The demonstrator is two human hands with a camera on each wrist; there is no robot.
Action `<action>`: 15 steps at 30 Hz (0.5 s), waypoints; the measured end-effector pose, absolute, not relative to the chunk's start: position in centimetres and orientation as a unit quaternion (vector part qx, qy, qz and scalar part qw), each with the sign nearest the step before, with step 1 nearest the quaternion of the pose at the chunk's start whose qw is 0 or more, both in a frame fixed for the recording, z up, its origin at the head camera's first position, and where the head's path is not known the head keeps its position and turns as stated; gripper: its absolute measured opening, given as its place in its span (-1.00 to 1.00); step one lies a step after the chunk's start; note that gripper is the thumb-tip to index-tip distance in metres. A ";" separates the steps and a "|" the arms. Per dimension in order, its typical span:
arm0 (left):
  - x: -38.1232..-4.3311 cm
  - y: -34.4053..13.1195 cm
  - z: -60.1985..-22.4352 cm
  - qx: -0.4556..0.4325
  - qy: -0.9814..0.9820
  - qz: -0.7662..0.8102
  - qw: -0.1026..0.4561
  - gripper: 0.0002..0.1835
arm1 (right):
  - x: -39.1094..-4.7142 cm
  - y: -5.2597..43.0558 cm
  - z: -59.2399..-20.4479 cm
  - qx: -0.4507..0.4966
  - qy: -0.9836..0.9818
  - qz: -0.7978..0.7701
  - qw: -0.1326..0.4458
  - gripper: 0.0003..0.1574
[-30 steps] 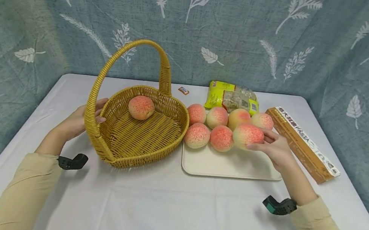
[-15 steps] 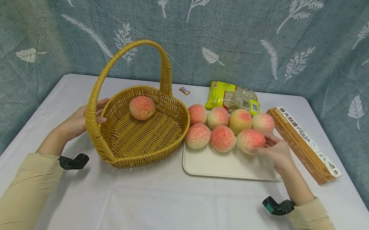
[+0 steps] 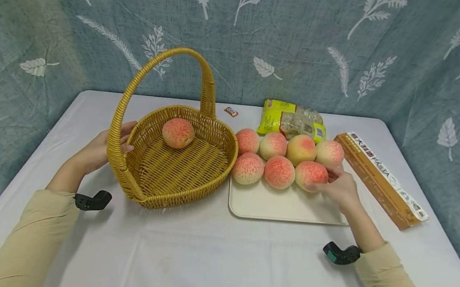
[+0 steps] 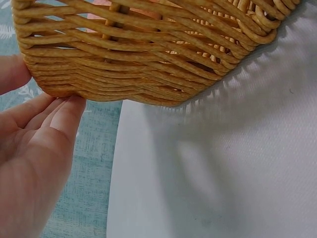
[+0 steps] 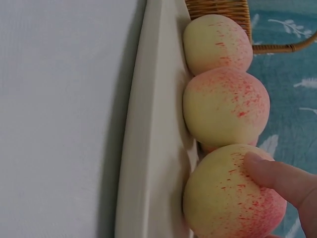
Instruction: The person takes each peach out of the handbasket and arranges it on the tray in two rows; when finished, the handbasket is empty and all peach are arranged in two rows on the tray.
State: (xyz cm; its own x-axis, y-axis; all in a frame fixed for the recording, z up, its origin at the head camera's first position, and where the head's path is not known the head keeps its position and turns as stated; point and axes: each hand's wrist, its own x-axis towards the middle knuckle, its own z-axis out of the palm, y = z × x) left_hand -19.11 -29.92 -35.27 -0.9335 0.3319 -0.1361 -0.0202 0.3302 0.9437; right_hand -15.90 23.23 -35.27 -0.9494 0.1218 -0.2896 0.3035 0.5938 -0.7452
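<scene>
In the head view my left hand (image 3: 95, 149) grips the left side of a golden wicker basket (image 3: 183, 195), by the foot of its tall handle; the left wrist view shows thumb and fingers on either side of the weave (image 4: 129, 59). One pink peach (image 3: 177, 133) lies inside the basket. My right hand (image 3: 341, 189) holds a red-speckled peach (image 3: 310, 175) at the front row's right end, on a cream tray (image 3: 282, 208). Its thumb (image 5: 270, 173) lies on that peach in the right wrist view; the other fingers are mostly hidden. Several more peaches (image 3: 279, 172) sit in two rows.
Behind the peaches lies a yellow-green bag (image 3: 292, 120) with clear panels. A long brown pasta box (image 3: 379, 179) slants along the right. One small orange wrapped packet (image 3: 231, 111) is near the back edge. White cloth (image 3: 199, 263) covers the table; a patterned blue-green curtain (image 3: 241, 40) hangs behind.
The right hand has lowered its peach slightly onto the tray, at the front row's right end, and has stayed at it. The left hand and basket look unmoved.
</scene>
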 end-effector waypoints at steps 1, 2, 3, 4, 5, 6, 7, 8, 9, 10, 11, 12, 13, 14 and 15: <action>-19.1 -29.9 -35.3 0.096 0.801 0.570 0.155 -0.17 | -16.0 23.3 -35.2 0.113 0.891 -0.427 0.107 0.04; -19.1 -29.9 -35.3 0.096 0.801 0.571 0.155 -0.17 | -16.0 23.3 -35.2 0.103 0.894 -0.423 0.110 0.04; -19.0 -29.9 -35.3 0.096 0.801 0.570 0.154 -0.17 | -16.0 23.3 -35.1 0.095 0.895 -0.421 0.114 0.06; -19.0 -30.0 -35.2 0.096 0.802 0.569 0.153 -0.17 | -16.1 23.4 -35.0 0.086 0.896 -0.419 0.118 0.07; -19.0 -30.0 -35.2 0.096 0.803 0.568 0.151 -0.17 | -16.1 23.5 -34.9 0.077 0.896 -0.419 0.122 0.09; -19.0 -30.0 -35.2 0.097 0.804 0.568 0.150 -0.18 | -16.1 23.5 -34.9 0.069 0.896 -0.420 0.127 0.10; -18.9 -30.0 -35.2 0.098 0.805 0.565 0.148 -0.18 | -16.1 23.6 -34.8 0.061 0.895 -0.422 0.133 0.11; -18.9 -29.9 -35.1 0.099 0.806 0.565 0.146 -0.18 | -16.1 23.7 -34.7 0.057 0.894 -0.422 0.138 0.12; -18.9 -29.9 -35.1 0.100 0.805 0.566 0.146 -0.18 | -16.1 23.7 -34.6 0.054 0.894 -0.422 0.143 0.13; -18.9 -29.9 -35.1 0.101 0.805 0.566 0.146 -0.18 | -16.0 23.8 -34.5 0.052 0.893 -0.423 0.146 0.13; -18.9 -29.9 -35.1 0.101 0.805 0.566 0.146 -0.18 | -16.0 23.9 -34.4 0.048 0.891 -0.426 0.147 0.12; -18.9 -29.9 -35.1 0.102 0.805 0.566 0.147 -0.18 | -15.9 23.9 -34.3 0.046 0.891 -0.427 0.147 0.11; -19.0 -29.9 -35.1 0.101 0.806 0.565 0.146 -0.17 | -15.9 24.0 -34.1 0.043 0.890 -0.429 0.146 0.11; -19.0 -29.9 -35.1 0.101 0.805 0.565 0.147 -0.17 | -15.9 24.0 -33.9 0.041 0.890 -0.431 0.143 0.10; -19.0 -29.9 -35.2 0.101 0.805 0.566 0.148 -0.17 | -15.9 24.0 -33.7 0.038 0.888 -0.436 0.140 0.09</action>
State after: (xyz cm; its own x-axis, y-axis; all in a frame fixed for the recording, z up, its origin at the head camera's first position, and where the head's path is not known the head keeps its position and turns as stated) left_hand -18.99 -29.85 -35.17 -0.9357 0.3305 -0.1233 -0.0041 0.3393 0.9407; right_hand -15.92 24.05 -33.70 -0.9579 -0.0538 -0.2820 0.1901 0.6171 -0.7636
